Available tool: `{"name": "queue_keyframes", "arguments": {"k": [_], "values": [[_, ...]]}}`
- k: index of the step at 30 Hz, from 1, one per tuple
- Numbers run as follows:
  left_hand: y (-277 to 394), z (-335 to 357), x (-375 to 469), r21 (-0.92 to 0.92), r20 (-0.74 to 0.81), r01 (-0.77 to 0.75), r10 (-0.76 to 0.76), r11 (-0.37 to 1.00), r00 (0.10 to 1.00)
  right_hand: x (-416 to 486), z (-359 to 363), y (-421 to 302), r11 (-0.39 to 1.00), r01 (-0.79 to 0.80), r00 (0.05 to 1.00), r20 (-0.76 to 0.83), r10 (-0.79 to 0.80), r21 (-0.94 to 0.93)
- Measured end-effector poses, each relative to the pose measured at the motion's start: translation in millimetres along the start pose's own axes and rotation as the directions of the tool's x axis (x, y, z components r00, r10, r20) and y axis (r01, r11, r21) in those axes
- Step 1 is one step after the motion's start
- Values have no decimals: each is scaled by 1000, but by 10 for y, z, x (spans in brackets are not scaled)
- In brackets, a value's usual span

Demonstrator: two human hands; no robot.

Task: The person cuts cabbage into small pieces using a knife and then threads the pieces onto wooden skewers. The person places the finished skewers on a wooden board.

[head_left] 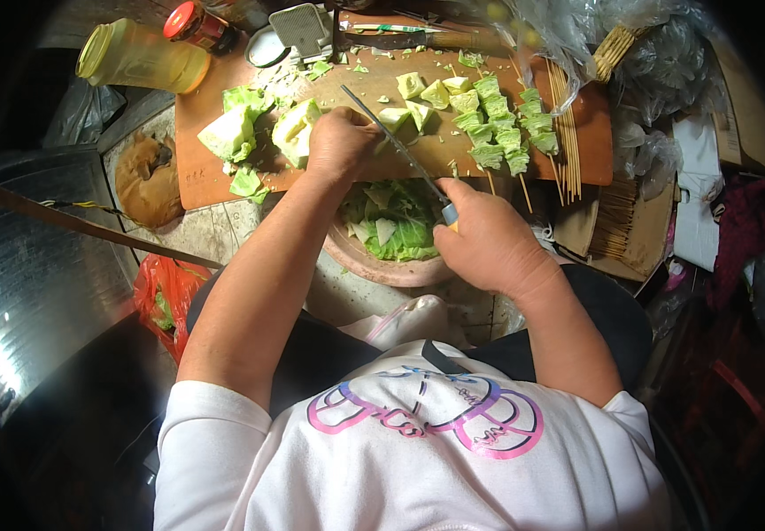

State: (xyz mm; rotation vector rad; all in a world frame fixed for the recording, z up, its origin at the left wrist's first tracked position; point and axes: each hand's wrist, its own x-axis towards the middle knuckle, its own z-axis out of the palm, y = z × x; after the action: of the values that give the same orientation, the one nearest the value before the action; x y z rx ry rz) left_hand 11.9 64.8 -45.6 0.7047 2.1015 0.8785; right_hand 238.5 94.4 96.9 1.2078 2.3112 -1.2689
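Observation:
My right hand (489,239) grips the handle of a knife (409,156), its narrow blade slanting up and left over the wooden board (329,176). My left hand (342,143) is on the board beside a cut piece of cabbage (295,133); its fingertips are near the blade, and what they hold cannot be made out. Another cabbage chunk (228,135) lies further left. Several cut cabbage pieces (435,94) lie beyond the blade. To their right are cabbage leaves threaded on skewers (499,126), and bare bamboo skewers (565,133).
Below the board's near edge is a round basin (406,273) with cabbage leaves (396,226). A plastic jar (147,56) and a red-lidded jar (200,26) stand at the back left. A dog (149,179) lies left of the board. Plastic bags (668,66) crowd the back right.

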Motion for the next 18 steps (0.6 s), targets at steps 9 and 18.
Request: {"name": "queue_keyframes", "arguments": {"k": [9, 18], "values": [[77, -25, -58, 166, -39, -96, 104, 981, 994, 172, -257, -26, 999, -45, 992, 120, 48, -30], [119, 35, -192, 160, -65, -109, 120, 981, 991, 467, 102, 209, 998, -14, 1000, 3, 14, -68]]}}
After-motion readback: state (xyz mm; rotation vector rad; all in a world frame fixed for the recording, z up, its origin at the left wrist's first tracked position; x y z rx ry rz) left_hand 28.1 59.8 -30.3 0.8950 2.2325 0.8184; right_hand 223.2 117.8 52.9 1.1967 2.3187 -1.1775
